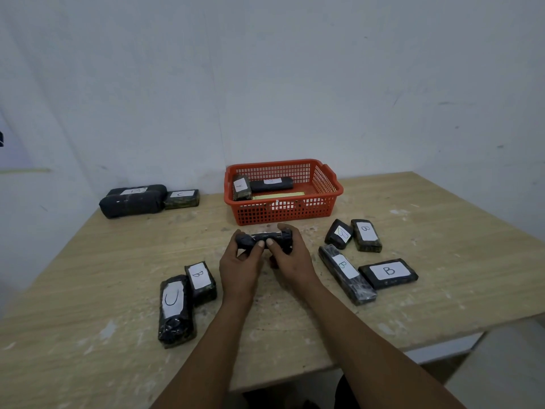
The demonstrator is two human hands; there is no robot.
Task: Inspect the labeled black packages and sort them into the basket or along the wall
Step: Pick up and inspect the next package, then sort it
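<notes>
My left hand point(240, 268) and my right hand point(290, 258) grip the two ends of a long black package point(264, 238) just above the table, in front of the red basket point(283, 212). Its label does not show. The basket holds two labeled black packages point(241, 187) and a yellow slip. Against the wall at the back left lie three packages point(132, 199), one marked C point(181, 198). To the right lie several packages marked B point(388, 273). Left of my hands lie a package marked C point(175, 309) and one marked B point(201, 282).
The wooden table point(427, 231) stands in a corner of white walls. Its right and front edges drop off to the floor. Bare tabletop shows at the far right and front left.
</notes>
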